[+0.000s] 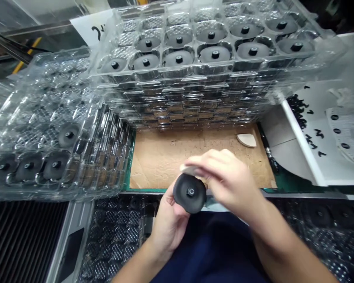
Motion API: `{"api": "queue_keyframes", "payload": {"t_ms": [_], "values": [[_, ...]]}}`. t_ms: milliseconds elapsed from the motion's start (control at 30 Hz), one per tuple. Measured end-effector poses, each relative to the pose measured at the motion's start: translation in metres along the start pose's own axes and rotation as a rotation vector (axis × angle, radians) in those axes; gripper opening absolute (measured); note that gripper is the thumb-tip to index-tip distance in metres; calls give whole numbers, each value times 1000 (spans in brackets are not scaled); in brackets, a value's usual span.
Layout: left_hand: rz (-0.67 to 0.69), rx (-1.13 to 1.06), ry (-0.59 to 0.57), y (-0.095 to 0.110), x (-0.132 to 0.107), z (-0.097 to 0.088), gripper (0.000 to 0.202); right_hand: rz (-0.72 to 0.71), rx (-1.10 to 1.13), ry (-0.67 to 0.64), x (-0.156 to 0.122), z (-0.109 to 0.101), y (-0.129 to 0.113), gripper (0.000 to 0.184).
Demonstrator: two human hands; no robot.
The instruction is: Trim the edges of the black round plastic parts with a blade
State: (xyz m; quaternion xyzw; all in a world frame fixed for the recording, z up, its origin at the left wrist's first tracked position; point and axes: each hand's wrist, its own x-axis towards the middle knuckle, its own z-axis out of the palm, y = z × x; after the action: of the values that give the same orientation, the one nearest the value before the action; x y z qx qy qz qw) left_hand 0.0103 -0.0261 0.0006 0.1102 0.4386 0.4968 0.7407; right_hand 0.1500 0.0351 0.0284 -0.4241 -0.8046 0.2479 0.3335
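Note:
My left hand [171, 224] grips a round black dished part [185, 198] from below and the side, with its small central stub facing up. Over the part's far edge, my right hand [228, 177] is closed, fingers bent and a little blurred. Pinched in it is a pale flat pad [190, 169], which meets or nearly meets the part's rim; whether they touch I cannot tell. On the cardboard sheet [156, 157] beyond my hands lies a cream wedge-shaped piece [247, 140].
Stacked clear plastic trays [191, 88] with similar black parts rise behind the cardboard. Another tray stack [100, 153] stands at left. A white bin [309, 157] at right holds small black pieces [297, 110] and a label sheet [346, 129]. More trays [115, 236] sit below the bench edge.

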Motion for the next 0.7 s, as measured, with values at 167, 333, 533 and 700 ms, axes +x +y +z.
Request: {"api": "queue_keyframes", "payload": {"t_ms": [167,333,533,700], "values": [[50,-119,51,3,1,-7,63,300,-80,-219,-44,38,51,25],[5,-160,10,5,3,-10,61,311,7,-302,-74,62,59,21],[42,-130,-26,3,1,-5,61,356,79,211,-28,8,-5,22],[54,-92,-47,5,2,-14,60,-19,134,-44,-10,3,-49,23]]}}
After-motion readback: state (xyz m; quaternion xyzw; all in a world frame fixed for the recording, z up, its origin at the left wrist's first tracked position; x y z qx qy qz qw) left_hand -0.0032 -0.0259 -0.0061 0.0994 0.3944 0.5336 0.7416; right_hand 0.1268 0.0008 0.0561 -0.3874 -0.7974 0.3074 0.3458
